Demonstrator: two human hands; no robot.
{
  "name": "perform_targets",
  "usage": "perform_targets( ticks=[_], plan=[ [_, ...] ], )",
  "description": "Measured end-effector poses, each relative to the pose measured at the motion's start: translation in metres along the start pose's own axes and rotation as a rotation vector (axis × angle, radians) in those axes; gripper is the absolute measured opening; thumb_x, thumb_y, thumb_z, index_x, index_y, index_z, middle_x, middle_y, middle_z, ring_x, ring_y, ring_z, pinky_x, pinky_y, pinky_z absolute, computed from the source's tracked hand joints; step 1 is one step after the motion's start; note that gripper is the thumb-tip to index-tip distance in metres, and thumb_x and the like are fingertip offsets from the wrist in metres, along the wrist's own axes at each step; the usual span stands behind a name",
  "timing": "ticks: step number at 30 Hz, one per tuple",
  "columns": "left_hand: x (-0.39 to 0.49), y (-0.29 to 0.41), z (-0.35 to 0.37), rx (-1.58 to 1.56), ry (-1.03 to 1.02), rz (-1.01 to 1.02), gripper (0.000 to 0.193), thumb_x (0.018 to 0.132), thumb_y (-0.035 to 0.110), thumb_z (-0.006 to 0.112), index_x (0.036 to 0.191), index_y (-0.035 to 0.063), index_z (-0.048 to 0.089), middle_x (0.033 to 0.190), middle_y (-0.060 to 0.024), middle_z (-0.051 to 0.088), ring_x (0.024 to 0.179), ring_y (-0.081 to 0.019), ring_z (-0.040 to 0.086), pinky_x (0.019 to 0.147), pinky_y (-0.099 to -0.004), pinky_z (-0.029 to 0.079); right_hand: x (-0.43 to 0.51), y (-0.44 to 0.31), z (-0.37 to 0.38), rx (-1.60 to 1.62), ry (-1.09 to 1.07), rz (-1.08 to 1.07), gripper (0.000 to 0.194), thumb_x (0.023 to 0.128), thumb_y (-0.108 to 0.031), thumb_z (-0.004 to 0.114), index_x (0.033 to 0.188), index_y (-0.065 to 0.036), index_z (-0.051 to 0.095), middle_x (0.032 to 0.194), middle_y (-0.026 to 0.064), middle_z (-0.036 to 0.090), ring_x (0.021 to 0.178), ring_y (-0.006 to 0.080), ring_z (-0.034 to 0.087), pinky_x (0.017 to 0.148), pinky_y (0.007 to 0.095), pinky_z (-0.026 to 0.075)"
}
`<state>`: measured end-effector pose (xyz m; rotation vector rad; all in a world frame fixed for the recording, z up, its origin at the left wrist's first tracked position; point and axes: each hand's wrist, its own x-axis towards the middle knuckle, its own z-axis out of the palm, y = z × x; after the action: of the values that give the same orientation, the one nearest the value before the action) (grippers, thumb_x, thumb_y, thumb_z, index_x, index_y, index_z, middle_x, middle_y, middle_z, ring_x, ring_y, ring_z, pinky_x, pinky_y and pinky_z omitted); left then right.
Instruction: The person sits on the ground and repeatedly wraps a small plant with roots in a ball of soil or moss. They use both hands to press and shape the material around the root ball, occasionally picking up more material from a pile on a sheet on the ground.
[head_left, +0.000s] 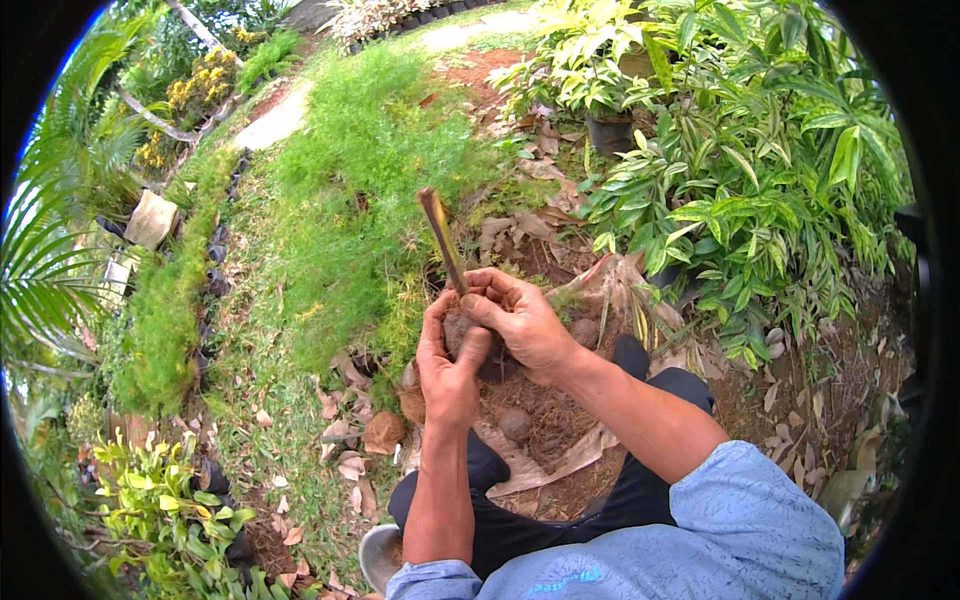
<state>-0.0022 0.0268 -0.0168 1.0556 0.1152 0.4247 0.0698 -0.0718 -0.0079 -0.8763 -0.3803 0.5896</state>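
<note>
My left hand (448, 375) cups a round brown ball (456, 330), which looks like packed soil or fibre. A short, thick brown stem or stick (444, 244) rises from the top of the ball, its cut end pointing away from me. My right hand (521, 319) has its thumb and fingers closed around the base of that stem, where it meets the ball. The fingers hide the joint itself. Below my hands, loose brown fibre (559, 409) lies on a pale sack (525, 480), with one small round ball (515, 424) on it and another (583, 332) farther off.
Two brown husk-like pieces, a nearer one (384, 433) and a farther one (412, 405), lie left of the sack. Feathery green plants (352, 180) grow ahead. Leafy variegated plants (720, 195) crowd the right, with a black pot (609, 135) among them. Dry leaves litter the ground.
</note>
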Motion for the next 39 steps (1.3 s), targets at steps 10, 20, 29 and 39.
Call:
perform_targets(
  ticks=[10, 20, 29, 39],
  plan=[
    [0.018, 0.009, -0.002, -0.308, 0.268, 0.141, 0.022, 0.1, 0.02, 0.057, 0.114, 0.0033, 0.058, 0.104, -0.0088, 0.067, 0.091, -0.0181, 0.066, 0.08, -0.0323, 0.055, -0.001, 0.008, 0.017, -0.147, -0.089, -0.057, 0.049, 0.103, -0.029, 0.053, 0.138, 0.004, 0.041, 0.13, 0.0107, 0.055, 0.117, 0.0159, 0.053, 0.1, 0.03, 0.044],
    [0.013, 0.016, -0.007, -0.143, 0.108, 0.09, 0.026, 0.096, 0.028, 0.056, 0.097, 0.0021, 0.059, 0.104, -0.0172, 0.067, 0.101, -0.027, 0.063, 0.095, -0.0442, 0.05, -0.004, 0.012, 0.011, -0.246, 0.048, 0.144, 0.035, 0.108, -0.038, 0.035, 0.118, -0.006, 0.045, 0.113, 0.0051, 0.052, 0.112, 0.0132, 0.048, 0.1, 0.0318, 0.039],
    [0.018, 0.018, -0.011, -0.4, 0.414, -0.147, 0.027, 0.1, 0.032, 0.053, 0.085, 0.0089, 0.057, 0.079, -0.0057, 0.062, 0.072, -0.021, 0.063, 0.066, -0.0344, 0.053, -0.018, 0.024, 0.025, -1.017, -0.081, -0.584, 0.062, 0.095, -0.044, 0.058, 0.136, 0.001, 0.045, 0.138, 0.027, 0.046, 0.124, 0.043, 0.052, 0.103, 0.0454, 0.044],
    [0.013, 0.023, -0.013, 0.06, 0.207, 0.262, 0.033, 0.101, 0.032, 0.051, 0.099, 0.0009, 0.061, 0.113, -0.0164, 0.064, 0.096, -0.0234, 0.064, 0.087, -0.0368, 0.053, -0.01, 0.034, 0.031, -0.661, -0.012, -0.304, 0.056, 0.1, -0.044, 0.051, 0.128, 0.004, 0.046, 0.111, 0.0273, 0.064, 0.104, 0.0426, 0.063, 0.088, 0.0447, 0.051]
  ],
)
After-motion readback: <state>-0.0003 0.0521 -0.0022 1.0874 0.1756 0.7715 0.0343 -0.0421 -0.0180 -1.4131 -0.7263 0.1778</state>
